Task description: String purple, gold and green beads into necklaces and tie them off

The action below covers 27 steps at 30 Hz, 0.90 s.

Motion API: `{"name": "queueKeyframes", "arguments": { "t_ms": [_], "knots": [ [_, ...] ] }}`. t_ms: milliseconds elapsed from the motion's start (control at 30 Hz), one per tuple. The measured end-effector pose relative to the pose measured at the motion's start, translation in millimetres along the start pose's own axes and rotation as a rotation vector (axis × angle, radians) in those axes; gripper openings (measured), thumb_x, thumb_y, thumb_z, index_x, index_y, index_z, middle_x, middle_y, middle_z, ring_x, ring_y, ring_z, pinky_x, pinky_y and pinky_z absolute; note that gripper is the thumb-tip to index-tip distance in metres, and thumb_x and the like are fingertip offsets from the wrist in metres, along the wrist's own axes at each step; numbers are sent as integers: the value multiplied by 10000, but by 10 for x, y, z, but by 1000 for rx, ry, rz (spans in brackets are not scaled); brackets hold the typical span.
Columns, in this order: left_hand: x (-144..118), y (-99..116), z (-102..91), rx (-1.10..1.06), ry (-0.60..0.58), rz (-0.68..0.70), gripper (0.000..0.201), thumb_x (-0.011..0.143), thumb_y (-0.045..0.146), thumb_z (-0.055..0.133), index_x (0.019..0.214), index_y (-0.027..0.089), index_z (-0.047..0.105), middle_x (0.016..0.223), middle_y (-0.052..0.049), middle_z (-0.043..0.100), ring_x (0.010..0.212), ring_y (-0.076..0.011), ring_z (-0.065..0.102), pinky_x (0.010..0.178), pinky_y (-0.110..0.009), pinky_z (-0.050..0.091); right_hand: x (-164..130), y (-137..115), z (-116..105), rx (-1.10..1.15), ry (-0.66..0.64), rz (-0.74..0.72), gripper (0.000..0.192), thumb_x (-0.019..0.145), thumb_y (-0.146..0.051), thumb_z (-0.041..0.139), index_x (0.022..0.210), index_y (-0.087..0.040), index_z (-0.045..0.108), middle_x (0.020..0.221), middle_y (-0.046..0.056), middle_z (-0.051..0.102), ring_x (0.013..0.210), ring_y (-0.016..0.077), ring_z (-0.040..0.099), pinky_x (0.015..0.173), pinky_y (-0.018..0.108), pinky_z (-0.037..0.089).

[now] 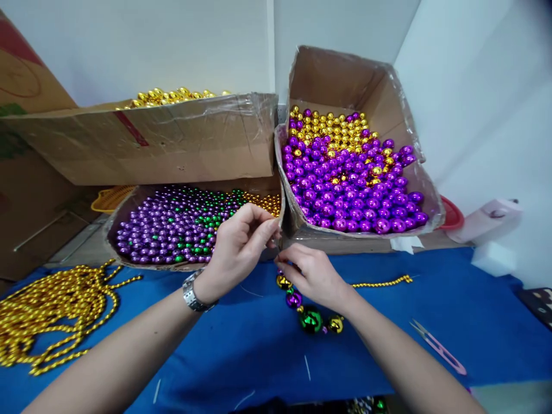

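My left hand (241, 244), with a metal watch (194, 292) at the wrist, is raised in front of the boxes, thumb and forefinger pinched together on what looks like a thin thread, hard to make out. Just right of it and lower, my right hand (314, 273) also pinches, at the top end of a bead strand (310, 318). Large green, gold and purple beads with small ones between them hang from there and rest on the blue cloth (241, 356). A gold bead chain (382, 283) lies behind my right wrist.
One cardboard box (362, 75) holds purple and gold beads; a lower box (155, 266) holds small purple, green and gold ones. Gold beads (172, 98) fill another box behind. Gold bead chains (60, 313) lie left, pink thread snips (440, 348) right, with thread scraps about.
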State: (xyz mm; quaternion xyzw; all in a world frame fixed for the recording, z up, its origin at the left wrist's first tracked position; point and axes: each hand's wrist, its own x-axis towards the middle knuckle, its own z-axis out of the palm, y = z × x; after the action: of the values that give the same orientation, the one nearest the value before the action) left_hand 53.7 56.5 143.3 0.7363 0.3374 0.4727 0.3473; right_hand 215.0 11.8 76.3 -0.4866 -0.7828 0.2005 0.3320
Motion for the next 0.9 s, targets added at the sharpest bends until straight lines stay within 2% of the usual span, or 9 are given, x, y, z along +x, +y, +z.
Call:
{"name": "queueKeyframes", "arguments": {
  "t_ms": [100, 233, 300, 433, 500, 667, 900],
  "knots": [
    [70, 88, -72, -7, 30, 33, 96, 843, 228, 574, 786, 154, 551, 648, 2, 628, 556, -104, 601, 508, -199, 502, 5, -3, 80, -6, 6, 32, 172, 924, -236, 440, 994, -203, 594, 939, 47, 624, 856, 157, 585, 767, 263, 425],
    [131, 130, -277, -98, 227, 83, 100, 837, 233, 587, 784, 159, 547, 668, -7, 640, 530, -114, 614, 493, -226, 522, -122, 185, 253, 35, -42, 71, 147, 900, -219, 480, 896, -206, 626, 862, 39, 644, 819, 167, 597, 745, 276, 427],
    [142, 137, -348, -125, 275, 95, 101, 832, 241, 599, 795, 161, 549, 696, -14, 650, 538, -120, 624, 499, -237, 536, -156, 252, 285, 90, -59, 85, 136, 890, -216, 502, 901, -214, 637, 888, 30, 656, 843, 165, 607, 768, 276, 435],
    [116, 86, -327, -76, 168, 17, 120, 834, 253, 597, 792, 148, 556, 686, -20, 652, 556, -114, 630, 513, -216, 537, -107, 235, 260, 244, -59, 108, 253, 908, -251, 489, 1151, -253, 558, 1056, 21, 647, 926, 146, 615, 798, 257, 464],
    [84, 23, -275, -67, 150, -23, 137, 841, 266, 586, 790, 144, 549, 681, -19, 647, 558, -112, 629, 516, -207, 532, -73, 210, 257, 319, -65, 129, 283, 919, -279, 471, 1195, -259, 530, 1062, 20, 652, 904, 141, 628, 759, 245, 486],
    [-10, -138, -206, -99, 111, -107, 160, 840, 294, 582, 795, 146, 541, 710, -23, 638, 572, -126, 630, 532, -229, 541, -83, 262, 334, 464, -72, 219, 236, 908, -326, 480, 1093, -228, 587, 908, 16, 680, 738, 139, 651, 653, 248, 513],
    [-103, -251, -196, -122, 113, -159, 160, 840, 302, 578, 794, 153, 544, 722, -20, 634, 584, -123, 622, 545, -224, 530, -90, 298, 438, 602, -57, 314, 166, 841, -338, 582, 909, -196, 635, 801, -1, 655, 682, 127, 620, 662, 249, 485]
  ]
}}
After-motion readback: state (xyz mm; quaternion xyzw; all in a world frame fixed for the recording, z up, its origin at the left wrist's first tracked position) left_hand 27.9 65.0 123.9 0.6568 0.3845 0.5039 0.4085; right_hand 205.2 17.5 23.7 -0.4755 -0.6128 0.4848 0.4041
